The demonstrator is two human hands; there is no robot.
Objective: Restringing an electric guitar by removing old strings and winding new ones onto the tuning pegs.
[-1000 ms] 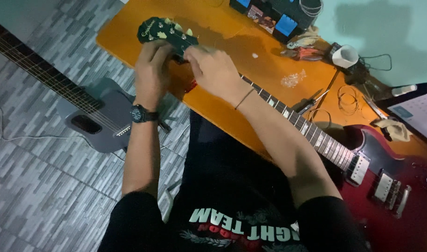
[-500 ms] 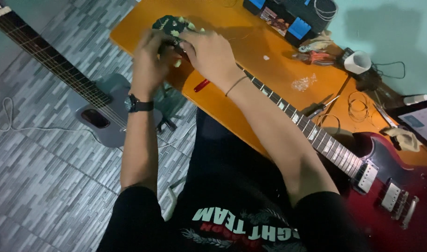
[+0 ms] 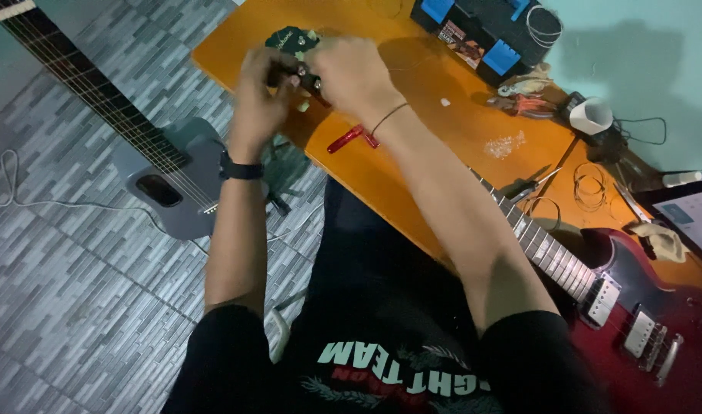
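Both hands, left hand (image 3: 260, 90) and right hand (image 3: 349, 75), curl gripping the guitar headstock (image 3: 290, 40); the red guitar (image 3: 634, 322) neck's long axis points toward ten o'clock.

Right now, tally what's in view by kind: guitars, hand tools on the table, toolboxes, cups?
Guitars: 2 (red electric guitar, grey guitar)
Hand tools: 3 (red-handled tool, pliers, small screwdriver)
Toolboxes: 1 (black and blue case)
Cups: 1 (white cup)
Total: 7
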